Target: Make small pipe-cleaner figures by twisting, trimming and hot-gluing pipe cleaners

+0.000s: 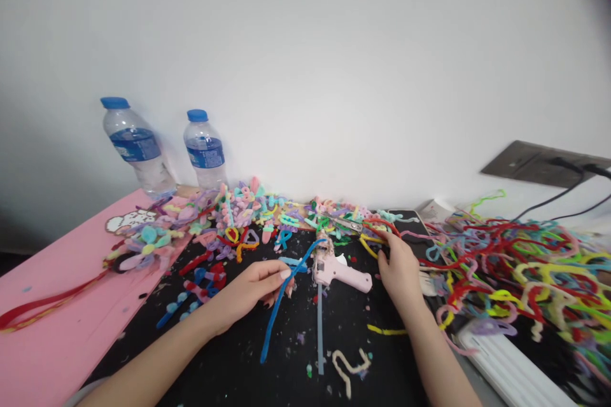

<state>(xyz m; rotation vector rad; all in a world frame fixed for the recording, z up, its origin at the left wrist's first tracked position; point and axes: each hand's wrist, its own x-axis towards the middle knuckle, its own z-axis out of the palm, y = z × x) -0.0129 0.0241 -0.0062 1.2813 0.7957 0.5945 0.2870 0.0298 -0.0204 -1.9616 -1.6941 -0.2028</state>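
Observation:
A long blue pipe cleaner (274,317) is pinched between the thumb and fingers of my left hand (268,283), its upper end curving over a pale pink glue gun (346,275). A clear glue stick (320,331) extends from the gun toward me. To the right of the gun, my right hand (397,261) has its fingers on the handle end of metal scissors (347,224), whose blades point up and left. A yellow pipe cleaner (370,248) lies beside these fingers.
Colourful pipe cleaner pieces (243,206) line the back of the black mat (229,362). Two water bottles (136,146) stand by the wall. A tangled heap of pipe cleaners (520,267) and a white strip-shaped object (515,365) lie right; a pink board (62,299) is left.

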